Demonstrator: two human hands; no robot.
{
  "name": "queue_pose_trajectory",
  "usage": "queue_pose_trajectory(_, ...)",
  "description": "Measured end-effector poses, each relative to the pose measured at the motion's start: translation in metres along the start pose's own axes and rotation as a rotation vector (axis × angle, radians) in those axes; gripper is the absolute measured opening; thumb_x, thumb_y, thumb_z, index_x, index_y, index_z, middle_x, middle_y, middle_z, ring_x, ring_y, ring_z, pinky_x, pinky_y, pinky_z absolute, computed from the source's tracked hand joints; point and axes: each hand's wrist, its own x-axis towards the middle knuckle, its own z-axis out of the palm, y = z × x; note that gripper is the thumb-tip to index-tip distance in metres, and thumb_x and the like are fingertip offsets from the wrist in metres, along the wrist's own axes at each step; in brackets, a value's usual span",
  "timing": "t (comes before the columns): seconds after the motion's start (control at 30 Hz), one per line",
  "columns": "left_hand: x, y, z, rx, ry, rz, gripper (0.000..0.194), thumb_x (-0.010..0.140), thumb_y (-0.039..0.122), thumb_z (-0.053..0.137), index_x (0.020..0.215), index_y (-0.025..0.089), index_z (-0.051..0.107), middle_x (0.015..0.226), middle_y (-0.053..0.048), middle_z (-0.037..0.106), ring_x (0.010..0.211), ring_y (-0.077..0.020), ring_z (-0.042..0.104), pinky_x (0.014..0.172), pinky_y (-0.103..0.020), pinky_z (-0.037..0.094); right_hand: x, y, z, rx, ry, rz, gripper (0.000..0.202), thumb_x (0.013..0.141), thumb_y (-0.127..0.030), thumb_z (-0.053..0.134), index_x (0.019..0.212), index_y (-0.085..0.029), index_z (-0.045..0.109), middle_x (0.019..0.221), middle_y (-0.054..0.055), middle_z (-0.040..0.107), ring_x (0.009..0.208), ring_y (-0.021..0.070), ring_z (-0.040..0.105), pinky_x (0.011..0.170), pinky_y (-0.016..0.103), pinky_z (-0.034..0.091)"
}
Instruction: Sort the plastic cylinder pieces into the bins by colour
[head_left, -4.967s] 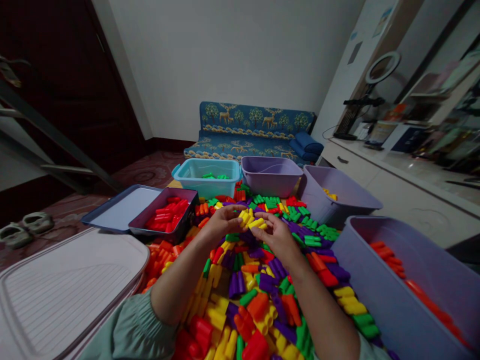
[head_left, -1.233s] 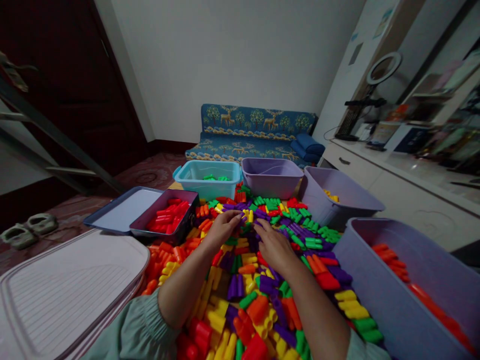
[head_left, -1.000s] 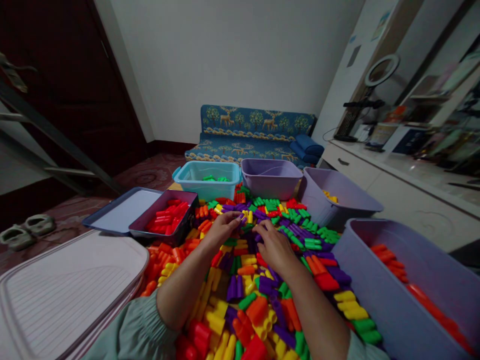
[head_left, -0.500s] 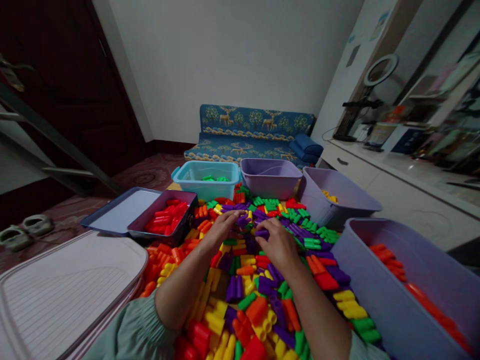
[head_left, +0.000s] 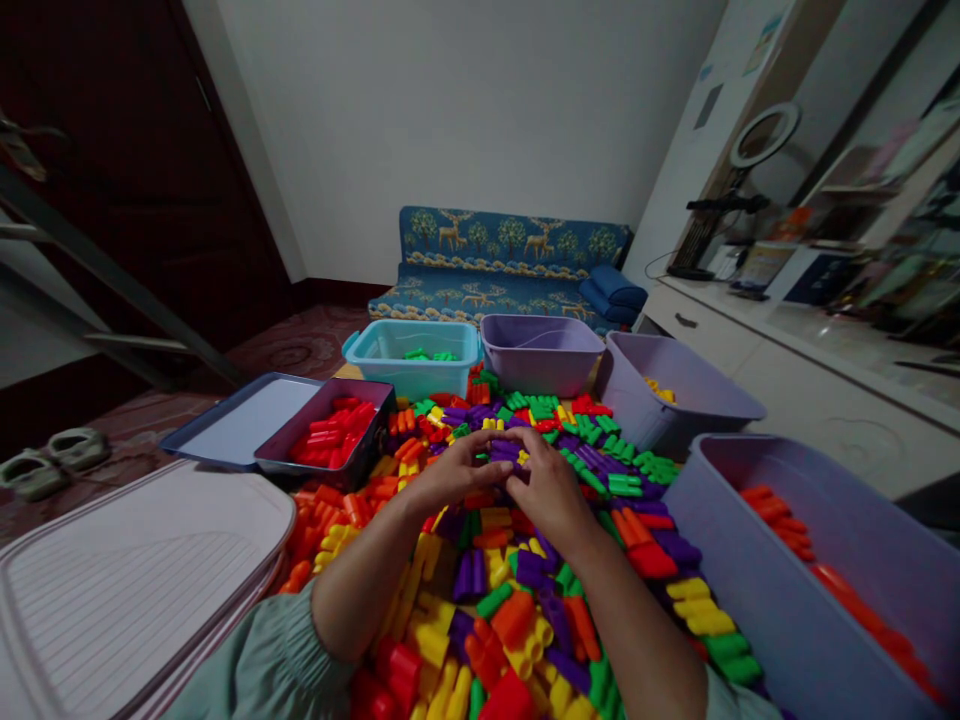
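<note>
A thick spread of red, yellow, green, orange and purple plastic pieces (head_left: 491, 520) covers the table. Over its middle, my left hand (head_left: 461, 466) and my right hand (head_left: 546, 482) are close together, fingertips nearly meeting. The fingers of both hands are curled round a small gap, where purple pieces (head_left: 504, 452) show between them. Whether those pieces are gripped or lie below the hands cannot be made out. Just beyond are a turquoise bin (head_left: 416, 378) with green pieces and a purple bin (head_left: 541, 372).
On the left, an open tin (head_left: 381, 410) holds red pieces, near stacked pale lids (head_left: 142, 590). To the right stand a lilac bin (head_left: 637, 410) with yellow pieces and a larger bin (head_left: 750, 580) with red ones. A patterned sofa (head_left: 510, 250) is behind.
My two hands have come together. The left one has shifted slightly down, and the right one's fingers have moved left, closing most of the gap between them.
</note>
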Motion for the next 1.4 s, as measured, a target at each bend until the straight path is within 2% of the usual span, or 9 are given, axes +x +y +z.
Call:
queue_pose_trajectory(0.23, 0.000, 0.004, 0.000, 0.004, 0.060, -0.033, 0.059, 0.067, 0.047, 0.075, 0.113, 0.014, 0.058, 0.087, -0.006, 0.067, 0.071, -0.0151, 0.063, 0.063, -0.024, 0.049, -0.001, 0.000, 0.002, 0.049, 0.032, 0.047, 0.034, 0.076, -0.015, 0.055, 0.110, -0.020, 0.058, 0.111, 0.008, 0.060, 0.103, 0.0211, 0.058, 0.089, 0.038, 0.047)
queue_pose_trajectory(0.5, 0.005, -0.005, -0.001, -0.049, 0.078, -0.016, 0.073, 0.064, 0.046, 0.078, 0.124, 0.015, 0.051, 0.081, -0.004, 0.067, 0.071, -0.0158, 0.064, 0.066, -0.026, 0.049, -0.001, 0.004, 0.003, 0.138, -0.043, 0.094, 0.050, 0.074, -0.018, 0.059, 0.124, -0.025, 0.054, 0.113, 0.006, 0.064, 0.098, 0.0199, 0.061, 0.083, 0.036, 0.050)
queue_pose_trajectory(0.67, 0.006, -0.004, -0.001, -0.006, 0.113, -0.033, 0.057, 0.062, 0.046, 0.079, 0.105, 0.013, 0.063, 0.092, -0.007, 0.067, 0.075, -0.0169, 0.065, 0.069, -0.028, 0.052, -0.001, 0.005, 0.002, 0.139, -0.020, 0.151, 0.042, 0.074, -0.020, 0.058, 0.116, -0.022, 0.059, 0.107, 0.007, 0.067, 0.089, 0.0193, 0.064, 0.075, 0.031, 0.051)
queue_pose_trajectory(0.8, 0.005, -0.003, 0.000, -0.059, 0.111, -0.124, 0.056, 0.060, 0.044, 0.081, 0.103, 0.012, 0.063, 0.084, -0.006, 0.068, 0.071, -0.0160, 0.066, 0.068, -0.028, 0.053, -0.001, 0.009, 0.005, 0.177, -0.030, 0.227, 0.037, 0.075, -0.024, 0.058, 0.111, -0.020, 0.060, 0.095, 0.005, 0.070, 0.084, 0.0195, 0.066, 0.070, 0.029, 0.052)
queue_pose_trajectory(1.03, -0.003, 0.026, 0.004, -0.376, 0.063, -0.225, 0.031, 0.075, 0.025, 0.071, 0.103, 0.013, 0.064, 0.094, -0.008, 0.068, 0.078, -0.0144, 0.066, 0.082, -0.031, 0.053, 0.003, 0.014, 0.003, 0.561, -0.077, 0.440, 0.042, 0.078, -0.039, 0.055, 0.116, -0.022, 0.055, 0.091, 0.004, 0.069, 0.064, 0.0168, 0.065, 0.047, 0.025, 0.049)
queue_pose_trajectory(1.13, 0.015, 0.057, 0.007, -0.490, 0.048, -0.244, 0.017, 0.082, 0.020, 0.061, 0.097, 0.010, 0.062, 0.090, -0.009, 0.067, 0.079, -0.0147, 0.066, 0.082, -0.029, 0.053, 0.028, 0.010, -0.011, 0.740, 0.035, 0.496, 0.033, 0.076, -0.037, 0.060, 0.105, -0.020, 0.059, 0.080, 0.002, 0.068, 0.057, 0.0144, 0.061, 0.042, 0.022, 0.042)
queue_pose_trajectory(1.2, 0.041, 0.083, 0.009, -0.480, 0.067, -0.222, 0.012, 0.086, 0.015, 0.053, 0.094, 0.009, 0.060, 0.085, -0.009, 0.064, 0.076, -0.0146, 0.065, 0.077, -0.029, 0.054, 0.061, 0.006, -0.025, 0.825, 0.109, 0.553, 0.024, 0.077, -0.032, 0.061, 0.097, -0.019, 0.061, 0.065, -0.002, 0.064, 0.048, 0.0117, 0.056, 0.042, 0.021, 0.041)
queue_pose_trajectory(1.3, 0.095, 0.124, 0.011, -0.379, 0.125, -0.130, 0.020, 0.090, 0.012, 0.043, 0.104, 0.007, 0.055, 0.095, -0.011, 0.061, 0.080, -0.0144, 0.063, 0.072, -0.026, 0.054, 0.123, 0.003, -0.050, 0.881, 0.248, 0.579, 0.015, 0.082, -0.030, 0.061, 0.090, -0.018, 0.060, 0.051, -0.006, 0.055, 0.041, 0.0081, 0.049, 0.041, 0.018, 0.039)
queue_pose_trajectory(1.4, 0.137, 0.148, 0.011, -0.296, 0.295, -0.023, 0.036, 0.089, 0.023, 0.050, 0.123, 0.012, 0.046, 0.119, -0.013, 0.052, 0.091, -0.0170, 0.062, 0.068, -0.024, 0.053, 0.171, 0.003, -0.069, 0.985, 0.187, 0.672, 0.025, 0.091, -0.042, 0.050, 0.091, -0.017, 0.056, 0.050, -0.006, 0.052, 0.038, 0.0071, 0.047, 0.041, 0.017, 0.040)
